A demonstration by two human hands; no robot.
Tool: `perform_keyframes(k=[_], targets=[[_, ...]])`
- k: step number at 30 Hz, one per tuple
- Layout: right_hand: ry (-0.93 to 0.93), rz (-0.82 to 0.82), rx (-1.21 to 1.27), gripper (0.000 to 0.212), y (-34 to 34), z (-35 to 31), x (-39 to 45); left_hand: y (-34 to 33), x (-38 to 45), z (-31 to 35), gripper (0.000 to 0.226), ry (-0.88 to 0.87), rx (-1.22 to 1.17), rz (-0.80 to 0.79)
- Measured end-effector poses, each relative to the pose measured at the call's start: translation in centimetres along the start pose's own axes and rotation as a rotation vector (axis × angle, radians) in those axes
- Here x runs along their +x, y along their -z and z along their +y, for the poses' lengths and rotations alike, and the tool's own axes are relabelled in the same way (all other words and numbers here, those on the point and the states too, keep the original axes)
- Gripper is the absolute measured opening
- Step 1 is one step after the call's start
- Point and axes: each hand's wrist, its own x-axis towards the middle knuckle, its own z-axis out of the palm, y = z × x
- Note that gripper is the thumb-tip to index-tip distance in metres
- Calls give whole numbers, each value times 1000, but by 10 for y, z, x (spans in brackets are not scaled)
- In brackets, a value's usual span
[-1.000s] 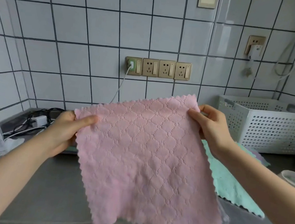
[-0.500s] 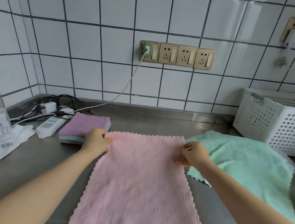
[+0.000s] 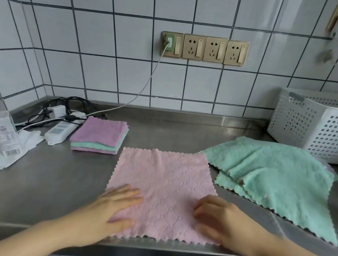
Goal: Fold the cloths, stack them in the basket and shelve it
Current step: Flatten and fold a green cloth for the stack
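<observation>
On the steel worktop (image 3: 55, 182), near its front edge: pink cloth (image 3: 163, 182) spread flat, left hand (image 3: 116, 206) pressed on it with fingers straight, right hand (image 3: 218, 219) resting on it, fingers loosely bent. Folded stack (image 3: 99, 136) behind to the left; green cloths (image 3: 274, 179) heaped right, before the white basket (image 3: 320, 133).

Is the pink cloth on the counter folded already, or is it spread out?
Spread out. The pink cloth lies flat in one layer, all four edges showing, both hands resting on its near part.

pink cloth (image 3: 163, 182) embossed | mint cloths (image 3: 274, 183) | white basket (image 3: 322, 134) perforated | steel-grey counter (image 3: 50, 187)
</observation>
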Motion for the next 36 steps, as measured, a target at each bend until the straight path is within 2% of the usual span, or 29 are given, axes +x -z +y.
perform_keyframes(k=[3, 6, 9, 13, 16, 19, 20, 21, 23, 25, 27, 30, 31, 32, 33, 36], targets=[[1, -24, -42, 54, 0, 1, -17, 4, -19, 4, 74, -7, 112, -46], [29, -48, -107, 63, 0, 2, -25, 5, -27, 7, 78, -4, 170, -79], [47, -49, -157, 56, -1, 0, -30, 2, -32, 7, 86, -29, 269, -61], [142, 36, -263, 30, -3, 2, -34, -1, -40, 2, 77, -72, 250, 24], [132, 14, -283, 28, -1, 6, -35, -1, -45, -2, 74, -89, 153, 93], [81, -32, -258, 45, 1, 13, -37, 3, -51, -7, 43, -58, 37, 146], [59, -38, -271, 51, 1, 14, -37, 5, -53, -7, 47, -52, -12, 163], [42, -33, -273, 54, 1, 15, -37, 5, -55, -9, 60, -38, -67, 194], [47, 10, -234, 48, 1, 15, -34, 6, -55, -13, 75, 37, -183, 254], [41, 61, -179, 32, 0, 13, -30, 7, -55, -10, 70, 106, -284, 330], [4, 99, -163, 21, 0, 12, -28, 9, -54, -9, 55, 159, -381, 333], [-87, 145, -149, 19, 6, 8, -32, 15, -57, -4, 10, 184, -455, 356], [-104, 152, -127, 18, 9, 5, -35, 16, -58, -8, 38, 179, -467, 377], [-107, 160, -97, 16, 11, 0, -37, 18, -60, -6, 53, 172, -488, 372], [-103, 169, -63, 15, 14, -6, -39, 20, -61, -5, 53, 175, -534, 387], [-142, 207, 105, 12, 23, -19, -37, 29, -56, 11, 26, 154, -664, 385]])
